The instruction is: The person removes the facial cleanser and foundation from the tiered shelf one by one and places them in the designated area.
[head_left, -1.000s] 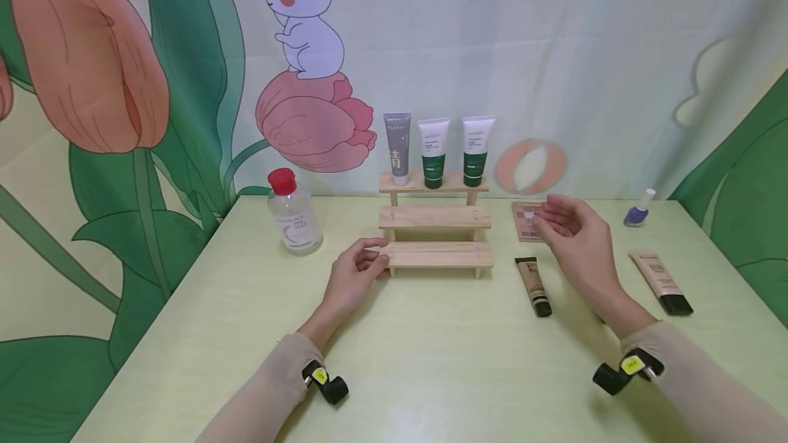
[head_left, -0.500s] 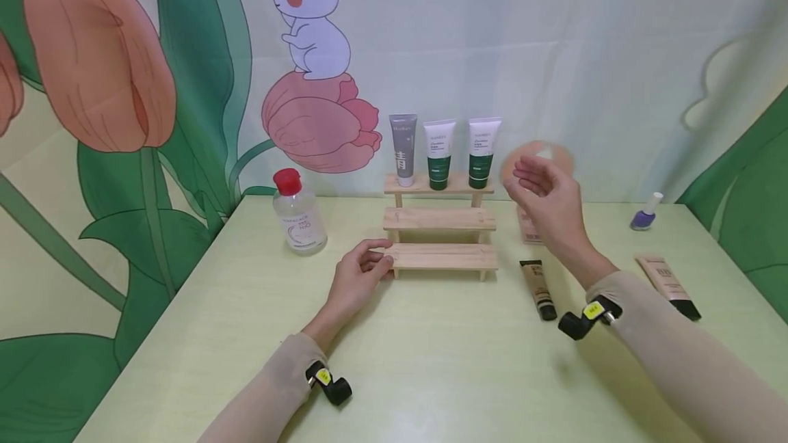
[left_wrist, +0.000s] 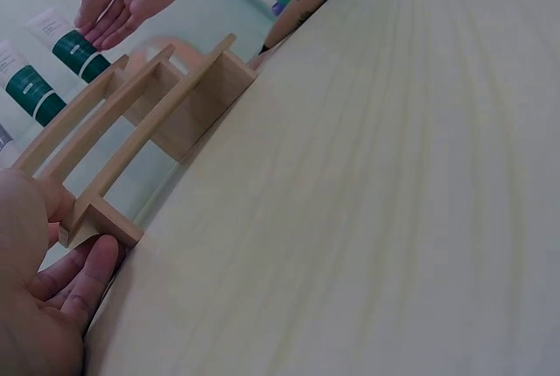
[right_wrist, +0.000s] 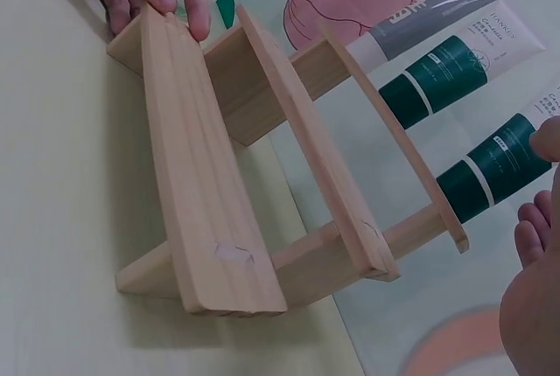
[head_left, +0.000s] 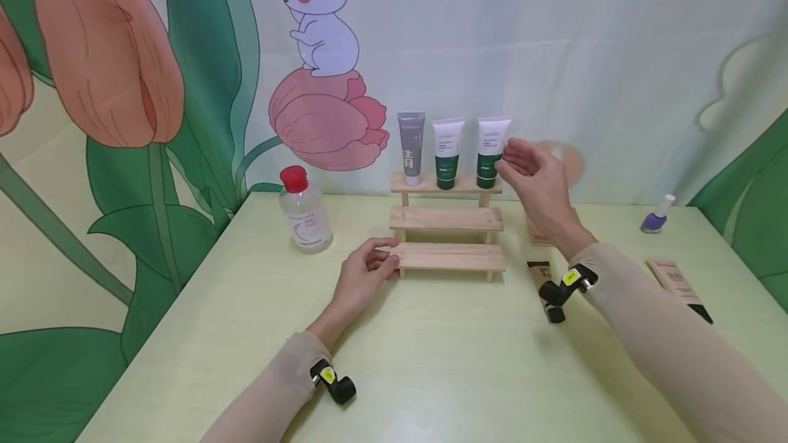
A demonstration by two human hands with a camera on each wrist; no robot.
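A three-tier wooden rack (head_left: 447, 256) stands on the table, its lowest tier's left end gripped between the thumb and fingers of my left hand (head_left: 362, 277). On the top tier are a grey tube (head_left: 412, 149), a white-and-green tube (head_left: 446, 154) and, at the right, another white-and-green tube (head_left: 492, 152). My right hand (head_left: 542, 186) is beside that right tube with fingers loosely curved. In the right wrist view its thumb overlaps the edge of the right tube (right_wrist: 494, 166); whether it touches cannot be told.
A clear bottle with red cap (head_left: 306, 217) stands left of the rack. To the right are a partly hidden palette (head_left: 540, 233), a tan tube with black cap (head_left: 540, 279), a beige tube (head_left: 676, 282) and purple nail polish (head_left: 655, 219). A printed curtain (head_left: 554, 53) hangs behind.
My right hand has moved up and left from above the palette to the right tube. My left hand has stayed on the rack. The view has shifted slightly.
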